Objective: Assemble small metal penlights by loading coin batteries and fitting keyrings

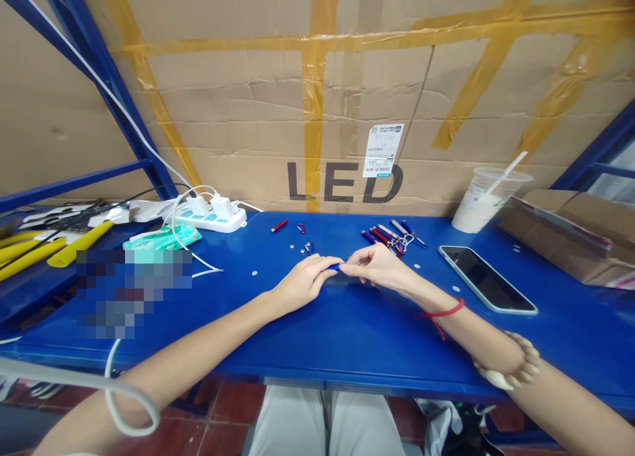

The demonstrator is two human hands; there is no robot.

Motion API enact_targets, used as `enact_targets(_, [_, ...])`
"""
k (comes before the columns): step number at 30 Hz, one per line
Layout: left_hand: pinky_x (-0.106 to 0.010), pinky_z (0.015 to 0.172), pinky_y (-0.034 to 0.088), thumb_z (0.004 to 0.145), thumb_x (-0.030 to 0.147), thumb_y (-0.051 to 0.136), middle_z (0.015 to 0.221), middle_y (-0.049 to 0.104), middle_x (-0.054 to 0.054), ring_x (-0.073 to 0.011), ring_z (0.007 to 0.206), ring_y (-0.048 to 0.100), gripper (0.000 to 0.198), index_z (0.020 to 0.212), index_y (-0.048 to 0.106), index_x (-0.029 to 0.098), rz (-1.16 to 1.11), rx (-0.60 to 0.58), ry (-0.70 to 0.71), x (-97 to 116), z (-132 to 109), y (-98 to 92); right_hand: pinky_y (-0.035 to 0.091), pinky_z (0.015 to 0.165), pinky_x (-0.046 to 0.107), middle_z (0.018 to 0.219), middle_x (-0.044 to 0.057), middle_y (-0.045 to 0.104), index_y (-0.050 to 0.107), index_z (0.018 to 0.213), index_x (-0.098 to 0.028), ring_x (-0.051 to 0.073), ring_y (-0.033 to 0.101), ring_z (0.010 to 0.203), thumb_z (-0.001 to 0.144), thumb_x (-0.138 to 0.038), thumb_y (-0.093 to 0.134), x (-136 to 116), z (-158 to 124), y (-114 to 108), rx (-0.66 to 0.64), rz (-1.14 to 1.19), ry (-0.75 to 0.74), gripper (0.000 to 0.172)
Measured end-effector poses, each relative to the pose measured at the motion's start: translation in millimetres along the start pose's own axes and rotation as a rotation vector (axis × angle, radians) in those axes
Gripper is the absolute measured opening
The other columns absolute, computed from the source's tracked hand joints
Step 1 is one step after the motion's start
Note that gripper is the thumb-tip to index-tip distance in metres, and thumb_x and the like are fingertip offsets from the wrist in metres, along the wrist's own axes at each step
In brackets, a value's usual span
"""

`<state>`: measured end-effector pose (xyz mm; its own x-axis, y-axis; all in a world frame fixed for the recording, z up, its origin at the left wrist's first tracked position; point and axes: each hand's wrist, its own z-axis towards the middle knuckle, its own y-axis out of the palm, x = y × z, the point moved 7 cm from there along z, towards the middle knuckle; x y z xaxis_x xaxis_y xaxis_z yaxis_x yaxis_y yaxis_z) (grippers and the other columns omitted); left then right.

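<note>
Centre frame: left hand (305,282) and right hand (377,267) each pinch a small blue tube (336,267); I judge it light, rigid, slick; grip the ends.

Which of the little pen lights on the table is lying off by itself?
The red one, alone near the power strip; the others lie bunched by the phone.

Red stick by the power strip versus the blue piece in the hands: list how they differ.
The red stick lies untouched on the table; the blue piece is pinched between the left hand and right hand. The red stick shows whole; the blue piece is mostly hidden by fingers. Both are small.
</note>
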<state>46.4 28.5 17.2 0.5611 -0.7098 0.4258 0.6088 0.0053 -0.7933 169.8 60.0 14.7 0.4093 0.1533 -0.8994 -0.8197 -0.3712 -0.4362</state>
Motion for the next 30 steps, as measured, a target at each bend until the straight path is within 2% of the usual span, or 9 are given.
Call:
enact_targets(6, [-0.033, 0.090, 0.044, 0.094, 0.024, 0.033, 0.114, 0.064, -0.006, -0.0175, 0.097, 0.058, 0.029, 0.114, 0.053, 0.019, 0.030, -0.074, -0.013, 2, 2, 1.7, 0.025, 0.035, 0.018, 0.050, -0.001, 0.056, 0.064, 0.057, -0.013, 0.005, 0.039, 0.042, 0.053, -0.053, 0.075, 6, 0, 3, -0.019, 0.054, 0.096, 0.042])
enact_targets(10, [-0.034, 0.093, 0.043, 0.094, 0.025, 0.033, 0.115, 0.063, -0.005, -0.0177, 0.100, 0.058, 0.028, 0.113, 0.052, 0.020, 0.037, -0.102, -0.043, -1, 5, 3.8, 0.027, 0.037, 0.018, 0.053, 0.001, 0.058, 0.065, 0.059, -0.013, 0.005, 0.041, 0.043, 0.057, -0.054, 0.073, 11, 4, 2, -0.014, -0.006, 0.061, 0.042])
enact_targets(12, [-0.034, 0.092, 0.043, 0.093, 0.027, 0.033, 0.114, 0.063, -0.005, -0.0183, 0.101, 0.058, 0.028, 0.112, 0.053, 0.021, 0.029, -0.094, -0.076, -6, 6, 4.3, 0.033, 0.039, 0.019, 0.056, 0.002, 0.061, 0.067, 0.063, -0.012, 0.006, 0.044, 0.043, 0.060, -0.055, 0.071, 9, 7, 0, 0.014, -0.078, -0.019, 0.042])
enact_targets(14, [-0.033, 0.092, 0.044, 0.093, 0.029, 0.034, 0.111, 0.063, -0.004, -0.0178, 0.100, 0.058, 0.027, 0.110, 0.054, 0.022, -0.012, -0.077, -0.110, -12, 8, 3.7, 0.037, 0.043, 0.021, 0.059, 0.003, 0.063, 0.069, 0.070, -0.013, 0.008, 0.047, 0.045, 0.064, -0.056, 0.069, 4, 9, -7, 0.099, -0.185, -0.141, 0.043])
enact_targets(17, [-0.029, 0.092, 0.043, 0.092, 0.030, 0.035, 0.108, 0.064, -0.001, -0.0157, 0.098, 0.059, 0.026, 0.106, 0.055, 0.022, -0.108, -0.024, -0.155, -18, 10, -1.1, 0.042, 0.052, 0.023, 0.072, 0.003, 0.066, 0.071, 0.084, -0.016, 0.009, 0.051, 0.049, 0.069, -0.052, 0.068, -12, 5, -16, 0.230, -0.371, -0.414, 0.039])
enact_targets(20, [-0.028, 0.092, 0.043, 0.091, 0.030, 0.037, 0.108, 0.065, 0.000, -0.0155, 0.098, 0.060, 0.025, 0.104, 0.057, 0.022, -0.155, 0.009, -0.185, -20, 11, -6.2, 0.044, 0.059, 0.023, 0.085, 0.004, 0.066, 0.072, 0.089, -0.021, 0.009, 0.053, 0.056, 0.077, -0.045, 0.063, -24, -3, -17, 0.255, -0.515, -0.651, 0.029])
enact_targets(24, [-0.029, 0.092, 0.043, 0.091, 0.029, 0.038, 0.108, 0.066, -0.002, -0.0166, 0.098, 0.060, 0.026, 0.106, 0.057, 0.020, -0.187, -0.023, -0.176, -17, 11, -5.5, 0.043, 0.058, 0.021, 0.089, 0.004, 0.065, 0.073, 0.089, -0.025, 0.011, 0.058, 0.069, 0.083, -0.040, 0.058, -29, -9, -17, 0.285, -0.632, -0.732, 0.023])
enact_targets(30, [-0.030, 0.090, 0.044, 0.091, 0.026, 0.039, 0.108, 0.065, -0.005, -0.0170, 0.096, 0.060, 0.027, 0.107, 0.057, 0.016, -0.208, -0.067, -0.172, -13, 10, -0.8, 0.044, 0.064, 0.022, 0.086, 0.003, 0.065, 0.074, 0.084, -0.024, 0.011, 0.060, 0.070, 0.085, -0.038, 0.057, -32, -12, -12, 0.247, -0.648, -0.796, 0.023])
